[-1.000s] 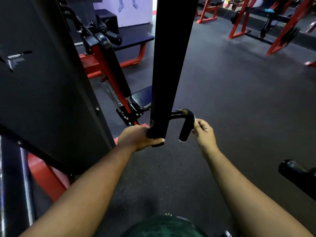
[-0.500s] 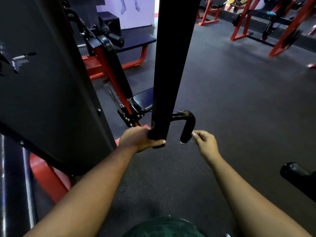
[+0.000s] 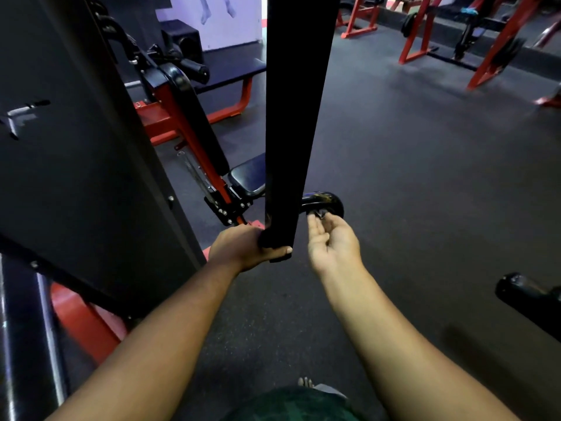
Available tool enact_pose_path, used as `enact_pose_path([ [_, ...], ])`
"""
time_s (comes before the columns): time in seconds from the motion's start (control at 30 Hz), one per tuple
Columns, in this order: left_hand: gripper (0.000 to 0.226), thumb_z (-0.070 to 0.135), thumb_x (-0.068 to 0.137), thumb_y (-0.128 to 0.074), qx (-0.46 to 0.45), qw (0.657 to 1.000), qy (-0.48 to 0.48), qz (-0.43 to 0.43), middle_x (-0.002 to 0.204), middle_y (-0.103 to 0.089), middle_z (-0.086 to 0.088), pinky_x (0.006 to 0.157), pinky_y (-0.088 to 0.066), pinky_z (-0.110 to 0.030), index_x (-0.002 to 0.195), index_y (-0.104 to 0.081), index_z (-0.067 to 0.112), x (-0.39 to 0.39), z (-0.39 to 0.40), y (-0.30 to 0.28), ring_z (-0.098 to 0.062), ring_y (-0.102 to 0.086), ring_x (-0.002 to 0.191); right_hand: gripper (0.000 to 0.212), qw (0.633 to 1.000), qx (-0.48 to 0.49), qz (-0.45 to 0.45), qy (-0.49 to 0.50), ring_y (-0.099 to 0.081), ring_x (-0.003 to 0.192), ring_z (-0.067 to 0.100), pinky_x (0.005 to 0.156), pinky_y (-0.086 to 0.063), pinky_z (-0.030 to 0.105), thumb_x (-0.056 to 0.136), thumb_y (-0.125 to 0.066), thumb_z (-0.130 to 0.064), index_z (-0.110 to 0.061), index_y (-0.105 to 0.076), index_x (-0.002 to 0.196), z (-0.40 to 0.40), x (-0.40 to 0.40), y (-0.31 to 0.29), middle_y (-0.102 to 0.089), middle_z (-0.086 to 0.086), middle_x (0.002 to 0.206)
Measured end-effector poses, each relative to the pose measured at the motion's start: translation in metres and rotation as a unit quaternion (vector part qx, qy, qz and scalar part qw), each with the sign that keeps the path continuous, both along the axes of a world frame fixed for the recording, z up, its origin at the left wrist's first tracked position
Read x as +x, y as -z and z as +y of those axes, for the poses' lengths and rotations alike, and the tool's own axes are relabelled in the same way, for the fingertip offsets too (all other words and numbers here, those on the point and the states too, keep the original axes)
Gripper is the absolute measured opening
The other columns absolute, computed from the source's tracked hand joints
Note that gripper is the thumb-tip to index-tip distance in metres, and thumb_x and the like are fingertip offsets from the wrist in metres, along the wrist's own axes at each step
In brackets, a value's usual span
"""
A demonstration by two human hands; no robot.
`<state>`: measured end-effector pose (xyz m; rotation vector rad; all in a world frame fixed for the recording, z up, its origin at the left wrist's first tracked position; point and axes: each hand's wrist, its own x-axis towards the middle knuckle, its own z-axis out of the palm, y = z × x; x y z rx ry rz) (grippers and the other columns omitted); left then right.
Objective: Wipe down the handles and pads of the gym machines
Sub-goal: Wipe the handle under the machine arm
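A tall black machine arm (image 3: pixel 296 117) hangs down in the middle of the view. My left hand (image 3: pixel 246 247) grips its lower end, thumb wrapped across the front. A glossy black curved handle (image 3: pixel 323 202) sticks out to the right at the arm's bottom. My right hand (image 3: pixel 332 241) is turned palm up just below that handle, fingers loosely bent, fingertips touching its underside. The hand hides the handle's down-turned end. No cloth shows in either hand.
A large black panel (image 3: pixel 76 162) fills the left. Behind the arm stands a red-framed bench with a black back pad (image 3: pixel 197 123) and seat pad (image 3: pixel 249 177). Another black padded grip (image 3: pixel 528 296) juts in at right. Red racks (image 3: pixel 498 47) stand far back on the dark rubber floor.
My right hand turned from knuckles-up beside the handle's tip to palm-up under the handle, moving left and covering its end. My left hand kept its grip on the arm.
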<state>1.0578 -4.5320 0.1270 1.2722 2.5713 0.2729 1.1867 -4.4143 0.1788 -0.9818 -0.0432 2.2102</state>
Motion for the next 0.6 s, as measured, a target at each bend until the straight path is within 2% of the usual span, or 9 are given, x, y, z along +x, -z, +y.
enact_pose_path([
  [0.07,0.070,0.090,0.078,-0.050,0.005,1.000,0.012,0.001,0.113,-0.071,0.008,0.082,-0.055,-0.036,0.122,-0.067,0.038,0.000,0.000,0.001,-0.018,-0.067,0.105,0.024,1.000,0.000,-0.009,-0.016,-0.053,0.133,0.028,0.094,-0.048,0.036,0.105,-0.047,-0.003,0.003,-0.058,0.125,-0.003,-0.003,-0.009,-0.062,0.016,0.122],
  [0.13,0.069,0.090,0.079,-0.050,0.008,1.000,0.015,0.000,0.111,-0.072,0.008,0.084,-0.057,-0.037,0.120,-0.068,0.038,-0.001,-0.001,0.002,-0.018,-0.068,0.104,0.031,0.998,0.020,-0.049,-0.041,-0.054,0.132,0.025,0.095,-0.047,0.036,0.105,-0.050,-0.010,-0.004,-0.057,0.135,-0.010,-0.005,-0.010,-0.065,0.007,0.115],
  [0.2,0.075,0.094,0.076,-0.045,0.004,1.000,0.015,0.006,0.111,-0.072,0.008,0.085,-0.058,-0.039,0.119,-0.069,0.037,-0.002,-0.001,0.001,-0.020,-0.068,0.103,0.025,0.993,0.056,-0.095,-0.048,-0.062,0.120,0.020,0.092,-0.048,0.036,0.105,-0.053,-0.014,-0.011,-0.063,0.127,-0.015,-0.007,-0.005,-0.069,0.001,0.102],
  [0.3,0.087,0.099,0.069,-0.035,0.004,1.000,0.022,0.011,0.111,-0.073,0.005,0.084,-0.059,-0.041,0.119,-0.069,0.037,-0.004,0.000,0.001,-0.022,-0.069,0.102,0.016,0.972,0.151,-0.173,-0.045,-0.068,0.093,0.012,0.077,-0.049,0.030,0.103,-0.054,-0.011,-0.020,-0.067,0.098,-0.020,-0.008,0.006,-0.070,-0.005,0.089],
  [0.4,0.081,0.099,0.071,-0.039,0.005,1.000,0.023,0.020,0.106,-0.072,0.007,0.082,-0.059,-0.040,0.113,-0.070,0.037,-0.007,0.001,0.002,-0.022,-0.070,0.097,0.023,0.894,0.364,-0.258,-0.051,-0.056,0.073,0.010,0.063,-0.043,0.026,0.102,-0.057,-0.014,-0.018,-0.065,0.081,-0.026,-0.003,0.021,-0.063,-0.003,0.073],
  [0.47,0.081,0.100,0.069,-0.037,0.010,0.999,0.018,0.033,0.101,-0.073,0.009,0.079,-0.059,-0.038,0.108,-0.071,0.037,-0.008,0.001,0.004,-0.020,-0.070,0.092,0.018,0.785,0.532,-0.308,-0.075,-0.057,0.074,0.010,0.067,-0.045,0.025,0.100,-0.060,-0.016,-0.015,-0.068,0.084,-0.026,0.007,0.036,-0.066,0.002,0.076],
  [0.53,0.083,0.101,0.069,-0.035,0.012,0.999,0.021,0.040,0.100,-0.073,0.009,0.078,-0.060,-0.038,0.110,-0.071,0.038,-0.009,0.001,0.005,-0.019,-0.071,0.092,0.012,0.676,0.628,-0.368,-0.115,-0.064,0.079,0.010,0.071,-0.048,0.025,0.098,-0.061,-0.013,-0.016,-0.072,0.093,-0.017,0.020,0.048,-0.071,-0.002,0.083],
  [0.57,0.083,0.101,0.070,-0.035,0.011,0.999,0.021,0.038,0.102,-0.074,0.009,0.078,-0.059,-0.038,0.113,-0.070,0.038,-0.008,0.002,0.006,-0.019,-0.070,0.093,0.012,0.659,0.633,-0.387,-0.124,-0.065,0.081,0.011,0.073,-0.050,0.026,0.097,-0.062,-0.011,-0.016,-0.073,0.096,-0.009,0.025,0.054,-0.072,-0.004,0.085],
  [0.6,0.084,0.101,0.070,-0.036,0.011,0.999,0.019,0.034,0.104,-0.074,0.009,0.079,-0.059,-0.038,0.116,-0.070,0.039,-0.008,0.002,0.005,-0.020,-0.070,0.096,0.012,0.687,0.606,-0.380,-0.128,-0.066,0.082,0.012,0.076,-0.052,0.030,0.096,-0.063,-0.009,-0.013,-0.073,0.097,-0.003,0.029,0.056,-0.073,-0.003,0.087],
])
